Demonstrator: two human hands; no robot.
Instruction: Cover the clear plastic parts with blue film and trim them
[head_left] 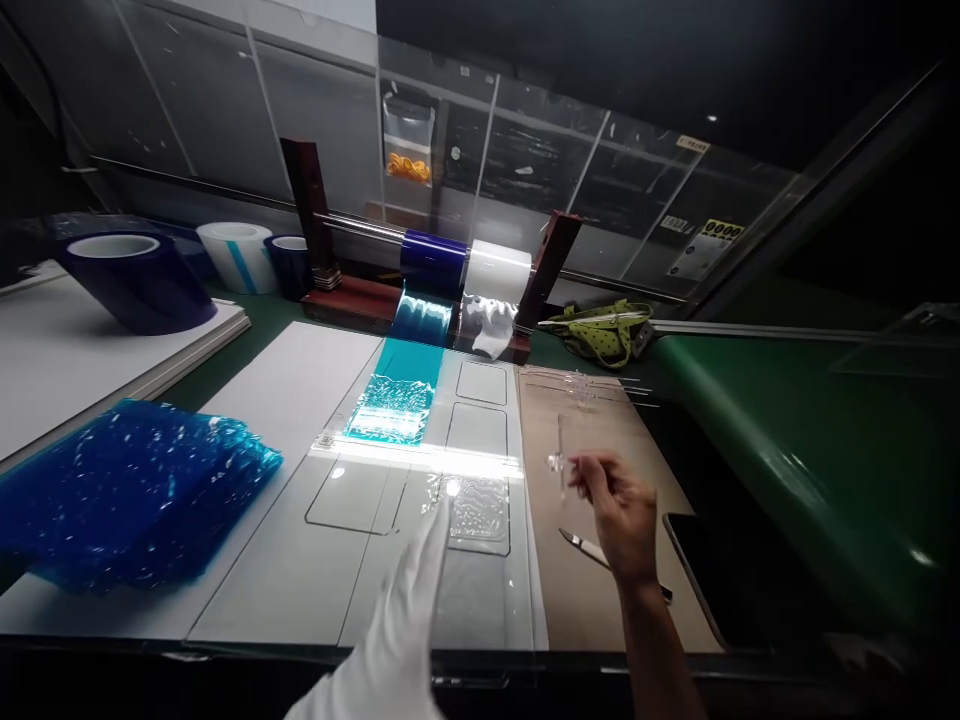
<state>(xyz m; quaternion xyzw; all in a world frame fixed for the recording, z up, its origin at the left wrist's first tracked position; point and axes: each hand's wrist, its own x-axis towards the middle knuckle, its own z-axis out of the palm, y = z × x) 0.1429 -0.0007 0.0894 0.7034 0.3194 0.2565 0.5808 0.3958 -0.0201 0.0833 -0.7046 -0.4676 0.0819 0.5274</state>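
My left hand (405, 620), in a white glove, reaches over the clear sheet (285, 590) with its fingers stretched out. Its fingertips are at the left edge of a clear bubbly film piece (480, 508), inside a drawn rounded rectangle. My bare right hand (624, 510) is closed in a pinch on a thin clear strip (561, 462) over the brown board (592, 620). A craft knife (585, 546) lies under that hand. Blue film (405, 375) hangs from a blue roll (433, 258) onto the sheet, beside a white roll (499, 268).
Blue film pieces (135, 490) are piled at left, below a large blue roll (142, 285) on white sheets. A dark phone (701, 570) lies right of my right hand. Thin clear strips (581, 388) and a green pouch (604, 330) sit farther back, before a transparent panel.
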